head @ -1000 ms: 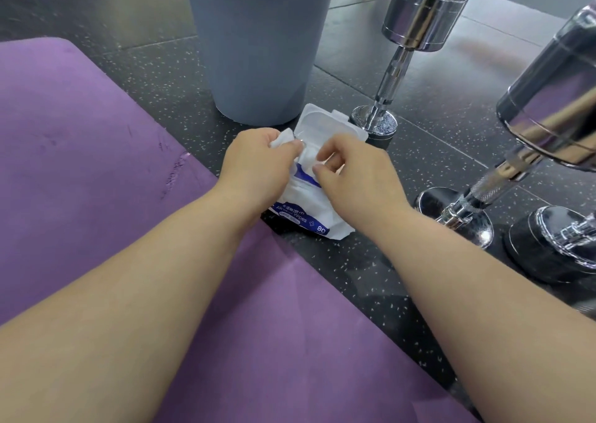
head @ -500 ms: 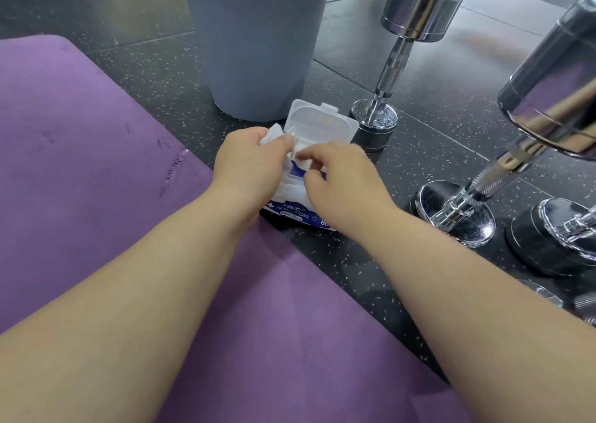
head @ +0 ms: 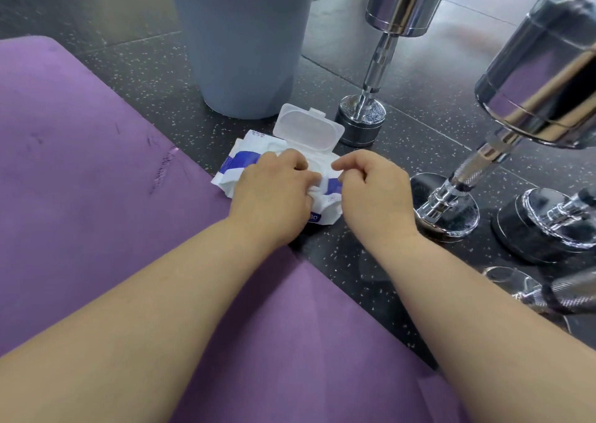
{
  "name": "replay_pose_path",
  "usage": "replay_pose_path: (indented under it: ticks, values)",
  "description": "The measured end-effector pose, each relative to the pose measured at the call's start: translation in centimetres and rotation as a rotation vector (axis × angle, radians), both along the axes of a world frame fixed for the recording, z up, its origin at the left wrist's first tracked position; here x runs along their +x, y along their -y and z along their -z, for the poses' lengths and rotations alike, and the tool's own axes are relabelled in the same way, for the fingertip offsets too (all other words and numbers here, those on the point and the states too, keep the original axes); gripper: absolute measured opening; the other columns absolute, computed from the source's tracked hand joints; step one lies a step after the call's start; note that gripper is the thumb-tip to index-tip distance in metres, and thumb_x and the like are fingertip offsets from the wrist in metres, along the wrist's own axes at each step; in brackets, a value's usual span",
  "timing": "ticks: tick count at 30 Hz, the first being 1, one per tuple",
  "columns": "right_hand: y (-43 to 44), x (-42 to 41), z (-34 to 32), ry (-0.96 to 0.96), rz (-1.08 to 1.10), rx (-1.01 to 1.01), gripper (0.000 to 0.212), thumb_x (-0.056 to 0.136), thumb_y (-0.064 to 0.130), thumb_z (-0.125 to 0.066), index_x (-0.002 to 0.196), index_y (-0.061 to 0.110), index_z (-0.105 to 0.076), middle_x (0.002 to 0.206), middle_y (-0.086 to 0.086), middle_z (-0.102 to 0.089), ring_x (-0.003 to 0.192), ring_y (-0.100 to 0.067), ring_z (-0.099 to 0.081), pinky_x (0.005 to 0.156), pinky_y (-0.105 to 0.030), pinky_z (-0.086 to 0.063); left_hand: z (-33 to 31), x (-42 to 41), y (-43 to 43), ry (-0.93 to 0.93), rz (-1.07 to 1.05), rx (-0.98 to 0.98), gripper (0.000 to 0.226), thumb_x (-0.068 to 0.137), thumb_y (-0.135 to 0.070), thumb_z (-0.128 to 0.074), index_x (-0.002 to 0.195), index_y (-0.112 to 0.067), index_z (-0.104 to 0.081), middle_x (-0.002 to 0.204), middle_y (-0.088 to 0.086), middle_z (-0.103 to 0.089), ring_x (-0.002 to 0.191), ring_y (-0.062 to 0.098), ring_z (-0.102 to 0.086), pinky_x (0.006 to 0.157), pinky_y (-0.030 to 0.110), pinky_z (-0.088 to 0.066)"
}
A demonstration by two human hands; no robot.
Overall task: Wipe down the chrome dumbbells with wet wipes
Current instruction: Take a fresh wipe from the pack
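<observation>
Head view: the pack (head: pixel 238 163) of wipes lies on the floor (head: pixel 135 77) at the far edge of the mat (head: pixel 96 213), just near of the bin (head: pixel 242 41), its lid (head: pixel 308 132) flipped up and back; both hands are on it.

A second ago the pack was lifted and tilted between the hands; now it lies flatter and lower, and more of its blue-striped left end shows. The left hand (head: pixel 274 196) has slid down over the pack's middle, its fingers curled and holding it down. The right hand (head: pixel 377 193) has drawn back to the opening's right side; its fingers are curled with thumb and forefinger close together. A white scrap (head: pixel 318 183) shows between the two hands; it may be a wipe's tip, but I cannot tell whether the right hand pinches it or holds nothing.

I judge the pack is now braced for a pull; no wipe is clearly free, so the wiping has not begun.

Chrome dumbbells (head: pixel 382 58) stand on end to the right, one just beside the lid and the others farther right, with one more lying near right; none is touched.
</observation>
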State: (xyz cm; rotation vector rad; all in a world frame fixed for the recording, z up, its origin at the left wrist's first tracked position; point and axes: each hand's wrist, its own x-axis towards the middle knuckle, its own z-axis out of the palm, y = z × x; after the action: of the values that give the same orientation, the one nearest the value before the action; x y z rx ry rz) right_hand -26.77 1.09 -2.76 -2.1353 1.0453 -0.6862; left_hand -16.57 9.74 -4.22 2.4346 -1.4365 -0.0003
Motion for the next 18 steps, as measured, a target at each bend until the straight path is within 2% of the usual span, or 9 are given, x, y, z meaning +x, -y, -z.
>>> replay_pose_path:
  ticks: [3,5,7,8,10,12,14,16,18]
  values:
    - [0.4,0.3,0.0,0.042,0.059,0.039,0.044,0.088,0.000,-0.042,0.121,0.020,-0.064,0.124,-0.001,-0.061,0.116,-0.016,-0.053,0.089,-0.018,-0.035,-0.1,-0.3,0.8,0.186,0.018,0.063,0.036,0.094,-0.021,-0.043,0.121,-0.035,-0.061,0.119,-0.008,-0.056,0.095,0.022,-0.041,0.073,0.033,-0.030]
    - [0.4,1.5,-0.7,0.056,0.035,0.135,0.061,0.086,-0.002,-0.039,0.142,0.021,-0.045,0.142,-0.001,-0.049,0.129,-0.015,-0.045,0.096,-0.018,-0.030,-0.1,-0.2,0.5,0.203,0.052,0.025,0.031,0.089,-0.014,-0.043,0.111,-0.030,-0.058,0.095,-0.007,-0.058,0.083,0.021,-0.035,0.067,0.033,-0.025]
    - [0.4,3.0,-1.6,0.071,-0.037,0.243,0.068,0.086,-0.002,-0.037,0.149,0.026,-0.034,0.143,0.001,-0.046,0.121,-0.014,-0.045,0.098,-0.020,-0.033,0.2,0.1,-0.1,0.173,0.146,-0.121,0.028,0.079,-0.004,-0.043,0.093,-0.027,-0.052,0.073,-0.006,-0.054,0.073,0.021,-0.033,0.062,0.034,-0.024]
    - [0.5,3.6,-2.0,0.068,-0.059,0.266,0.067,0.088,-0.001,-0.037,0.149,0.026,-0.034,0.140,0.003,-0.048,0.115,-0.013,-0.044,0.096,-0.018,-0.034,0.4,0.3,-0.4,0.179,0.205,-0.165,0.031,0.074,-0.003,-0.043,0.092,-0.025,-0.055,0.071,-0.004,-0.057,0.069,0.021,-0.032,0.060,0.034,-0.024]
    - [0.9,4.3,-2.5,0.104,-0.043,0.292,0.059,0.091,0.002,-0.038,0.146,0.022,-0.041,0.139,0.005,-0.050,0.119,-0.011,-0.046,0.094,-0.016,-0.032,0.8,1.0,-0.7,0.205,0.283,-0.087,0.043,0.076,-0.007,-0.040,0.109,-0.023,-0.062,0.090,-0.005,-0.067,0.072,0.019,-0.030,0.062,0.034,-0.024]
    - [1.1,4.1,-2.5,0.154,0.000,0.294,0.048,0.095,0.008,-0.039,0.140,0.018,-0.051,0.138,0.002,-0.055,0.126,-0.015,-0.049,0.104,-0.024,-0.036,0.8,1.7,-1.2,0.139,0.293,-0.021,0.057,0.078,-0.012,-0.032,0.127,-0.027,-0.058,0.109,-0.010,-0.066,0.079,0.019,-0.035,0.067,0.034,-0.028]
    - [0.6,3.3,-2.3,0.177,0.010,0.308,0.039,0.094,0.013,-0.040,0.124,0.020,-0.064,0.125,0.004,-0.064,0.119,-0.015,-0.054,0.107,-0.033,-0.040,0.2,1.8,-2.6,0.046,0.268,-0.099,0.061,0.074,-0.014,-0.027,0.122,-0.021,-0.063,0.112,-0.004,-0.066,0.083,0.028,-0.052,0.071,0.036,-0.041]
    - [-0.5,1.9,-2.0,0.110,-0.039,0.285,0.035,0.093,0.015,-0.040,0.107,0.024,-0.070,0.114,0.004,-0.068,0.111,-0.016,-0.058,0.102,-0.035,-0.044,-0.7,1.6,-4.1,0.042,0.126,-0.282,0.051,0.074,-0.016,-0.029,0.111,-0.015,-0.065,0.108,0.006,-0.063,0.081,0.034,-0.060,0.065,0.037,-0.047]
    - [-1.5,0.6,-1.3,-0.169,-0.150,0.122,0.034,0.095,0.018,-0.038,0.103,0.017,-0.070,0.109,-0.002,-0.066,0.106,-0.025,-0.056,0.094,-0.034,-0.046,-2.0,1.3,-5.1,-0.035,-0.053,-0.388,0.039,0.079,-0.012,-0.040,0.112,-0.014,-0.061,0.114,0.009,-0.056,0.088,0.033,-0.057,0.067,0.034,-0.043]
